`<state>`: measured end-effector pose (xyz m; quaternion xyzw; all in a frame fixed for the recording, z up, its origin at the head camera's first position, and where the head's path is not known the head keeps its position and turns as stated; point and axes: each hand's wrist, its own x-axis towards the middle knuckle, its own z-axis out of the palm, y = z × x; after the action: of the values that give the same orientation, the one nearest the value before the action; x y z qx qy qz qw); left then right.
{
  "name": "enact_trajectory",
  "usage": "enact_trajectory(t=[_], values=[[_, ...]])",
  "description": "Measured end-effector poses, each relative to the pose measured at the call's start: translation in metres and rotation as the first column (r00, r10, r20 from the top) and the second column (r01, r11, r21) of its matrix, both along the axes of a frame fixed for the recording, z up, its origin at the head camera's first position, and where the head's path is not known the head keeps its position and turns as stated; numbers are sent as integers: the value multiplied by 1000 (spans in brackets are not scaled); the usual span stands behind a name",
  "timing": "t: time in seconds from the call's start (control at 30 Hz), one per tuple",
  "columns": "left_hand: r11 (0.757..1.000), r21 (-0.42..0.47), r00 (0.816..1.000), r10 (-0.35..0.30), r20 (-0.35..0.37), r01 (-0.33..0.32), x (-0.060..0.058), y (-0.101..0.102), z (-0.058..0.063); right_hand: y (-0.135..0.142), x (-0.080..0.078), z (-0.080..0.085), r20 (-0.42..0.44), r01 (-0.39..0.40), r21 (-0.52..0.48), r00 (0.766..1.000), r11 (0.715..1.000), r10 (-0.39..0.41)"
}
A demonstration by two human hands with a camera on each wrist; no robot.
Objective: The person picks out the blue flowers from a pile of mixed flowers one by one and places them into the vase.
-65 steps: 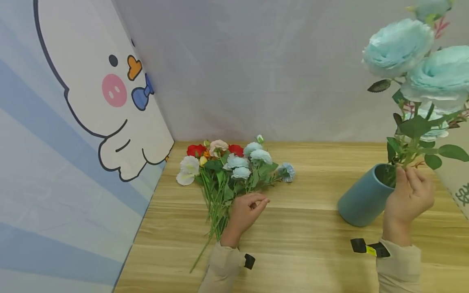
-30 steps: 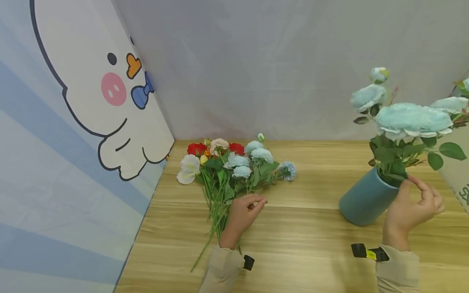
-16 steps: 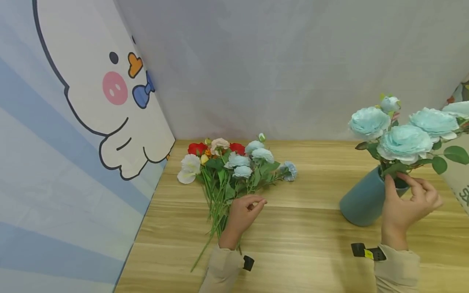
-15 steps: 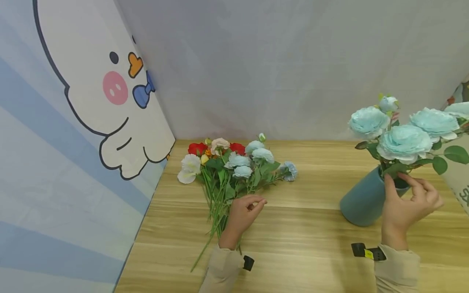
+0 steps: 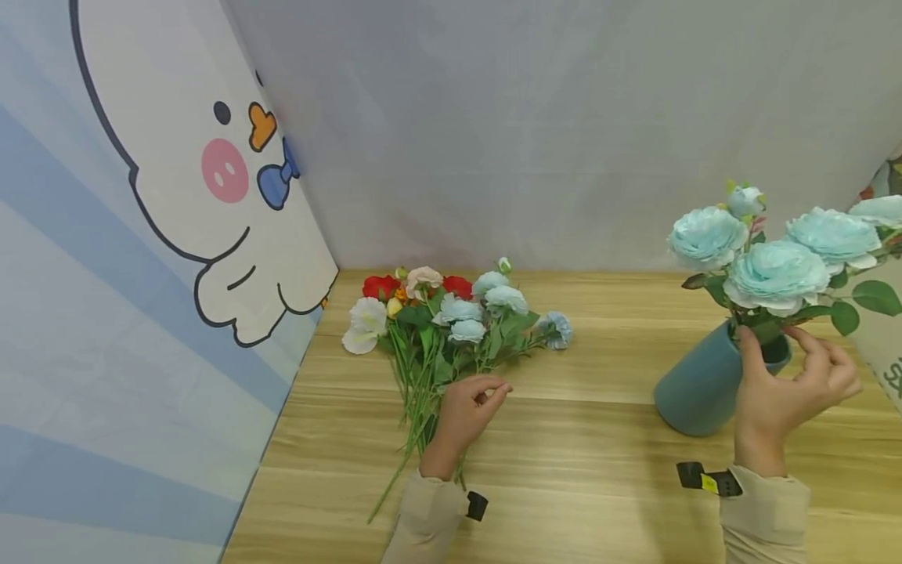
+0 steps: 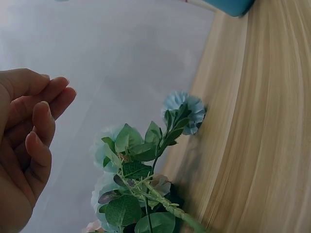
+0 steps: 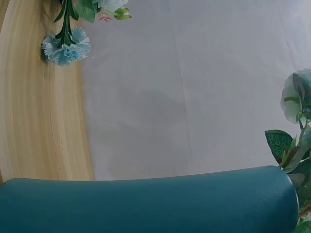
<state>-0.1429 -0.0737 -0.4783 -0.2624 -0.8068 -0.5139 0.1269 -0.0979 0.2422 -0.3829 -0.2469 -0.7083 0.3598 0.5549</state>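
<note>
A bunch of pale blue artificial flowers (image 5: 778, 276) stands in a blue-grey vase (image 5: 699, 382) at the right of the head view. My right hand (image 5: 785, 399) is at the vase's mouth, thumb and index finger spread apart beside the lower leaves. Whether the fingertips touch the leaves or the rim is hard to tell. My left hand (image 5: 468, 415) hangs loosely curled with nothing in it, just over the stems of a flower pile (image 5: 458, 321). The left wrist view shows its relaxed fingers (image 6: 46, 121); the right wrist view shows the vase side (image 7: 146, 206) but no hand.
The pile on the wooden table (image 5: 564, 478) holds red, white, pink, yellow and blue flowers, with a blue carnation (image 5: 555, 330) at its right edge. A grey wall (image 5: 550, 141) stands behind. On the left is a panel with a cartoon bird (image 5: 176, 157). A printed beige surface (image 5: 877, 337) lies far right.
The blue flowers have come down into the vase and now stand still there. My right hand's thumb and index finger have moved apart. The left hand has stayed in place.
</note>
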Motion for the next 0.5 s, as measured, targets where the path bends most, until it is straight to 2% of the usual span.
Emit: enact_trajectory(t=[0.2,0.37,0.5], values=[[1000,-16,1000,11,16,-11,-2,-3,-4,-8,3,6,-53,-9,-12,999,1000,9],[1000,-10,999,10,32,-10,-2,-4,-5,-6,3,5,-115,-11,-1,993,1000,11],[1000,17,1000,10,7,-10,-1,-6,-5,-4,3,2,-142,-4,12,990,1000,6]])
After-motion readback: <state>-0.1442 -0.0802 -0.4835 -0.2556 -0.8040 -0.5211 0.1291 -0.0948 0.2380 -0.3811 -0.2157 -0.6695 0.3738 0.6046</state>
